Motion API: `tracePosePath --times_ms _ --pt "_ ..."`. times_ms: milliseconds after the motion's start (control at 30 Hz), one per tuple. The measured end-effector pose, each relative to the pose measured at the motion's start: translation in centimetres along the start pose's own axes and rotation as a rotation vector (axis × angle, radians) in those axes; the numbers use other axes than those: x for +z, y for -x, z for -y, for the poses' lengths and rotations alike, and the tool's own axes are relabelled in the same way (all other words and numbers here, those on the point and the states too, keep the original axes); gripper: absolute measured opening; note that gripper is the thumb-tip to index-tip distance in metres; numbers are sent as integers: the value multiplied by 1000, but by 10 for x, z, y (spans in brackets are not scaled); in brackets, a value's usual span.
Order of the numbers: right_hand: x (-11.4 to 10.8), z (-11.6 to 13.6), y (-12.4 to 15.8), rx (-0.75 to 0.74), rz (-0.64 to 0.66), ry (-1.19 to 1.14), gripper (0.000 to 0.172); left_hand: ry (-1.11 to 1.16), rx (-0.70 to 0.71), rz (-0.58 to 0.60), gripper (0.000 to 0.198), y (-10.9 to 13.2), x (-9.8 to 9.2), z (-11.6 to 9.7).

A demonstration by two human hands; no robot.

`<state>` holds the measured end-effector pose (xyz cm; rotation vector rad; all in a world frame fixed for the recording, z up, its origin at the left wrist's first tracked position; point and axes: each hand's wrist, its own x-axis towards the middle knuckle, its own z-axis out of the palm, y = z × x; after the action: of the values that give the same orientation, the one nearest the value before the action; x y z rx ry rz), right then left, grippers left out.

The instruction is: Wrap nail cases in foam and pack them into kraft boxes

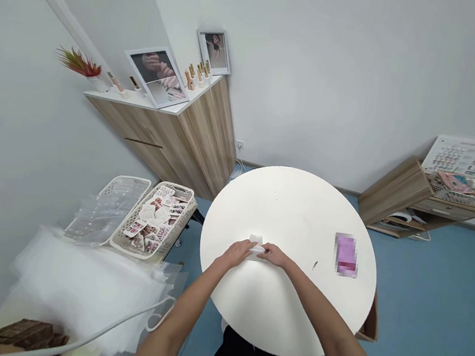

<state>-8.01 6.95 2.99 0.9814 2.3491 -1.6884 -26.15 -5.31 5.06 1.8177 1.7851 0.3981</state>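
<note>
My left hand (235, 253) and my right hand (274, 256) meet near the middle of a round white table (294, 208). Between them, both hands pinch a small folded white item (255, 246), perhaps paper or card; its exact kind is hard to tell. To the right of my right hand, a blurred pink packet (346, 255) lies flat on the tabletop. A tiny brown speck (316, 264) sits between them.
On the left stand a white plastic basket (154, 220) of printed packets and a clear plastic tray (106, 211). Clear plastic sheets (85, 292) and a white cable (93, 328) lie lower left. Wooden cabinets stand behind and right.
</note>
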Motion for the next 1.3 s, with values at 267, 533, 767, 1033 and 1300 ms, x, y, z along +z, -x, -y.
tracePosePath --times_ms 267,533,767,1033,1300 --pt "22 -12 -20 42 -311 -41 66 134 -142 -237 41 -24 29 13" --pt "5 4 -44 177 -216 -88 28 248 -310 -418 45 -14 61 0" --pt "1 -8 -35 311 -398 -304 17 95 -354 -581 50 -9 83 -25" --pt "-20 -20 -30 376 -590 -333 25 -153 -214 -325 62 -53 83 -51" --pt "-39 -29 -19 178 -692 105 23 -186 -284 -307 69 -62 84 -69"
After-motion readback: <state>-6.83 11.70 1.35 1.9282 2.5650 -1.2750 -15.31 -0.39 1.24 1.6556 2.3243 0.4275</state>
